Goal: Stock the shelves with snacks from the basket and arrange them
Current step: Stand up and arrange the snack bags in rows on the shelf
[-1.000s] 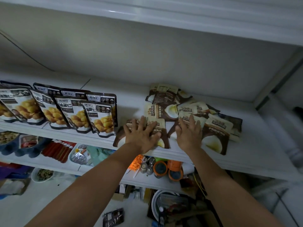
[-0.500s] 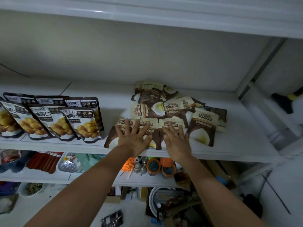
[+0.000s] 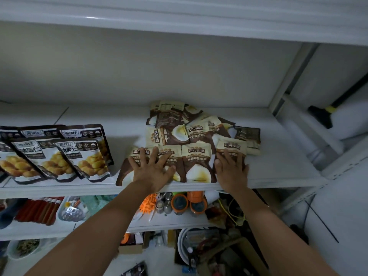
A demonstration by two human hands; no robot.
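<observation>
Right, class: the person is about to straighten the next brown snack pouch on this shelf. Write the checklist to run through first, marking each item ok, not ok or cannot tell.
1. Left hand flat on the front-row brown pouches: ok.
2. Right hand flat on the rightmost front pouch: ok.
3. Front row square to the edge of the shelf: not ok, the leftmost pouch lies askew.
4. Heap of brown pouches behind is sorted: not ok, they overlap at mixed angles.
5. Gap kept from the chestnut pouches: ok, apart.
6. Basket within reach: cannot tell, none in view.
</observation>
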